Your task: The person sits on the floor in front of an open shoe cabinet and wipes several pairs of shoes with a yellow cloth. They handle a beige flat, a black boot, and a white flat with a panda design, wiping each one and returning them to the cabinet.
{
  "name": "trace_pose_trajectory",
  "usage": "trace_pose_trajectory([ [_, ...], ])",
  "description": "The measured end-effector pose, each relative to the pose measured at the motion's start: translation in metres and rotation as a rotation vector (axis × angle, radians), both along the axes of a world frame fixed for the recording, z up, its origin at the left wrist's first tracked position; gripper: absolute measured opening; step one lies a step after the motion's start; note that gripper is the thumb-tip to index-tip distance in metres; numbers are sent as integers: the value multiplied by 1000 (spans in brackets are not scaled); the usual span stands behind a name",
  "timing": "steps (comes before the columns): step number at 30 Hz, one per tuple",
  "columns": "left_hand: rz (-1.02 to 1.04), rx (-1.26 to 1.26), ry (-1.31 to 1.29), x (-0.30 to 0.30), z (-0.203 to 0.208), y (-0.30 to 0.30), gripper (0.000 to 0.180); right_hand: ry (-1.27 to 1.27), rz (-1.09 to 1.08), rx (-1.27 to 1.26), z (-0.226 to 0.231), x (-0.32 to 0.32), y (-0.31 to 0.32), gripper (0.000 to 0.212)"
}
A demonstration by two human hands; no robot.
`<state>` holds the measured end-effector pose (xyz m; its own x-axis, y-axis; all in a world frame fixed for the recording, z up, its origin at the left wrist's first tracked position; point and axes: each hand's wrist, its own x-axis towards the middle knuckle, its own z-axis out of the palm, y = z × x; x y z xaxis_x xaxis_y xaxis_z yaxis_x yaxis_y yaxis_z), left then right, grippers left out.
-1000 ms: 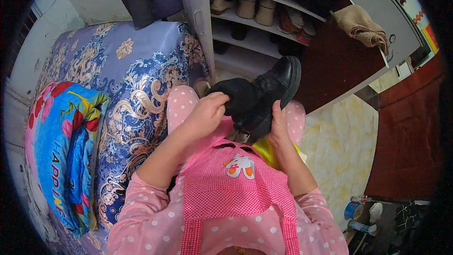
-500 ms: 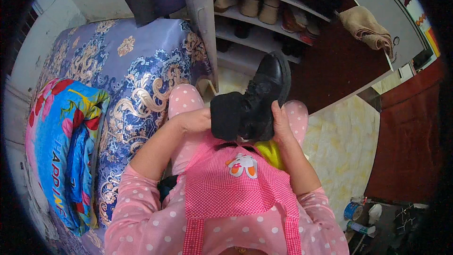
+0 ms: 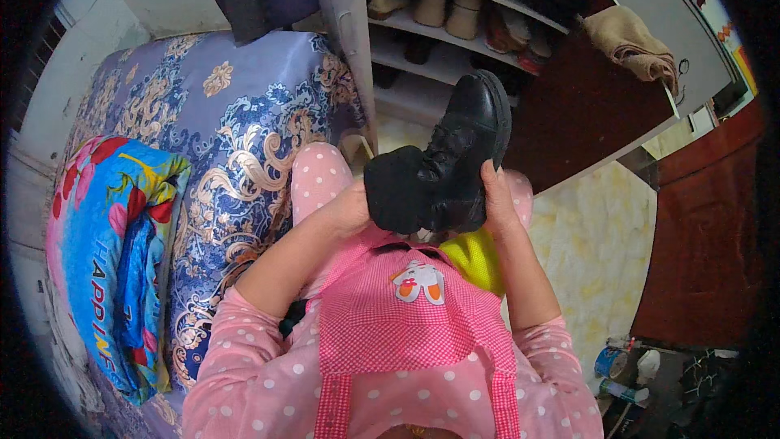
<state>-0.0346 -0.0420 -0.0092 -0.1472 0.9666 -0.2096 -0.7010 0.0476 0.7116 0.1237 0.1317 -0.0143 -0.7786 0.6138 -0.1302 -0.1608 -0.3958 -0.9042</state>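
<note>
Right hand [image 3: 500, 199] clamped on black boot [image 3: 461, 154]; left hand [image 3: 351, 206] at boot cuff [image 3: 396, 189], fingers hidden, hold unclear. Patterned bed [image 3: 223, 81] left of grip, shoe shelves [image 3: 452, 69] beyond, marbled floor [image 3: 597, 232] right.

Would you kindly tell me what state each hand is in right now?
Left hand: at the cuff of the black boot; fingers hidden, so its grip cannot be told.
Right hand: holding the boot near the sole.

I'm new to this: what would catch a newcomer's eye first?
Likely the black lace-up boot near the centre, left hand at its cuff, right hand at its sole. Then the folded floral blanket at left, on the patterned bedspread, and the rabbit patch on the pink gingham apron.
</note>
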Motion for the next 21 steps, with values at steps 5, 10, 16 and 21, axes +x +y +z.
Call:
trace_pose_trajectory([
  [5, -23, 116, 82, 1, 12, 1, 42, -41, 68, -213, -3, -3, -3, 67],
  [10, 5, 64, -54, 7, 22, -11, 42, -38, 160, -286, -10, -5, -8, 68],
  [16, 74, 37, -17, 8, 9, -6, 40, -231, -201, 688, -12, -15, -17, 47],
  [21, 27, 35, 622, 9, -22, 2, 31, -185, -52, 583, -17, -22, -62, 31],
])
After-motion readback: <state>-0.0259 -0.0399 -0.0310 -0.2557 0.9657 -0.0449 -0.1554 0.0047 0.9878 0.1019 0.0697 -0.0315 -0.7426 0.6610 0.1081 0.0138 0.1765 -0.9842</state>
